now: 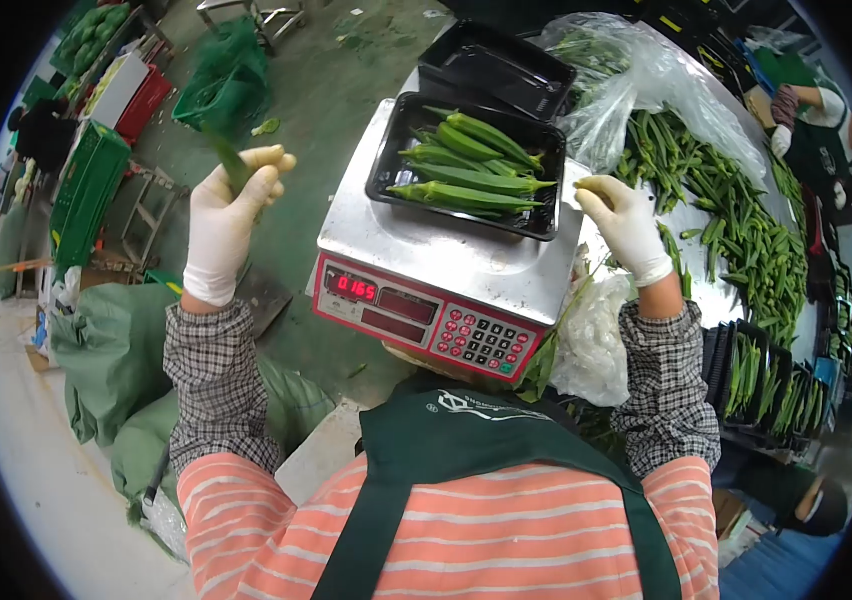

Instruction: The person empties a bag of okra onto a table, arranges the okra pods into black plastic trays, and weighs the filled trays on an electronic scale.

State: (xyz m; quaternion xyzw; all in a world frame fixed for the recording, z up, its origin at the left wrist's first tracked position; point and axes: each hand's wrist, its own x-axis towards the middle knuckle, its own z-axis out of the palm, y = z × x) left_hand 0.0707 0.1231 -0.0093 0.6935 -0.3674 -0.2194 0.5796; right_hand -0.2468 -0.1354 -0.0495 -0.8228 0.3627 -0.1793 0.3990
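My left hand (236, 215), in a white glove, is raised left of the scale with its fingers closed around an okra pod (229, 162), blurred by motion. A black tray (558, 215) holding several okra pods (481, 160) rests on the metal pan of the weighing scale (426, 310), whose red display reads 0.165. Just right of the tray is my gloved right hand (628, 222), apart from it. Its fingers are curled toward the thumb, and whether anything small is between them is hidden.
Black trays (496, 65) sit behind the scale. A big okra pile (716, 190) with clear plastic (646, 75) covers the table at right. Filled okra trays (766, 380) stand lower right. Green sacks (111, 350) and crates (91, 190) are at left. A co-worker (831, 135) stands far right.
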